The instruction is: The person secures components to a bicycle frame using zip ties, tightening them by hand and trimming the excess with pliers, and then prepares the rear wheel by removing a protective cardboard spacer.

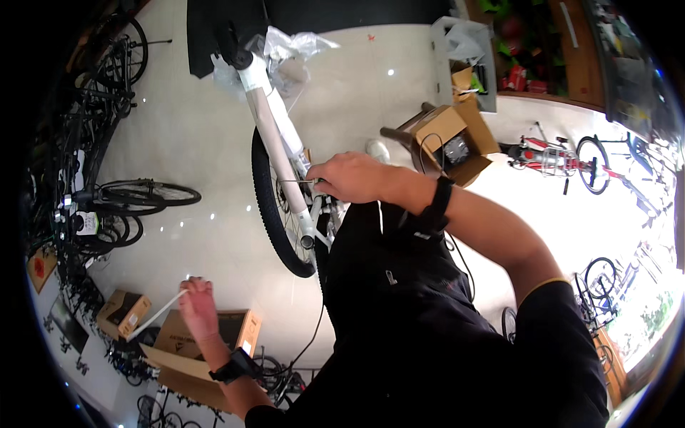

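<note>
A black short-sleeved top (571, 342) there, its right sleeve edged in thin yellow trim (546, 283). A chunky black watch (232, 367) circles the wrist above the bare left hand (198, 307), a wide black band (438, 202) above the right hand (349, 178).

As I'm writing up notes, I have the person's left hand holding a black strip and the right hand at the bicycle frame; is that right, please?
Not quite: the head view shows that the strip in the left hand is white, not black. The right hand is indeed at the bicycle frame.
</note>
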### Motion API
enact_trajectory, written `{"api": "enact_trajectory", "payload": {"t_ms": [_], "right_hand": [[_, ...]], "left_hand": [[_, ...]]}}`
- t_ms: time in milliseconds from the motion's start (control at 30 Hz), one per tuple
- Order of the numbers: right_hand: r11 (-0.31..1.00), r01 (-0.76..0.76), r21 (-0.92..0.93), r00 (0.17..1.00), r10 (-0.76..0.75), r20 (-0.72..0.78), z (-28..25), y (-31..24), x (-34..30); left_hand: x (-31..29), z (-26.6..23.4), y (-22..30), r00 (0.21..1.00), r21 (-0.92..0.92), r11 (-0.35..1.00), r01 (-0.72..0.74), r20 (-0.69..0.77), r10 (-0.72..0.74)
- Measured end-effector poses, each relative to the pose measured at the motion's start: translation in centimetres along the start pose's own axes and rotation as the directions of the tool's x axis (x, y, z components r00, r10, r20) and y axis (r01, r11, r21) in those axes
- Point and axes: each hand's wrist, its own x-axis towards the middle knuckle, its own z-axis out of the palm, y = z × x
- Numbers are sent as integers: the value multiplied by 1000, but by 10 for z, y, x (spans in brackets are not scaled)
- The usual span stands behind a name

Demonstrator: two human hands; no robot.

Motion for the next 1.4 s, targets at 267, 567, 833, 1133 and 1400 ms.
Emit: {"api": "enact_trajectory", "payload": {"t_ms": [267,567,833,1133,1400], "right_hand": [[984,-86,-153,892,8,-453,-191,-83,-81],[975,-156,160,908,205,-364,-194,-181,-145],[942,-12,336,991,57,-123,-226,-208,-102],[868,81,489,993,-29,-113,-376,-139,-34],[810,110,576,926,127,-356,-530,-74,-7]], "left_hand": [[-46,77,-15,999,-65,998,24,35,-21],[-54,158,74,871,-453,888,-77,403,281],[1,249,122,723,-315,914,-257,565,398],[145,417,155,738,-219,956,-193,610,289],[288,576,200,707,-107,994,-1,703,76]]}}
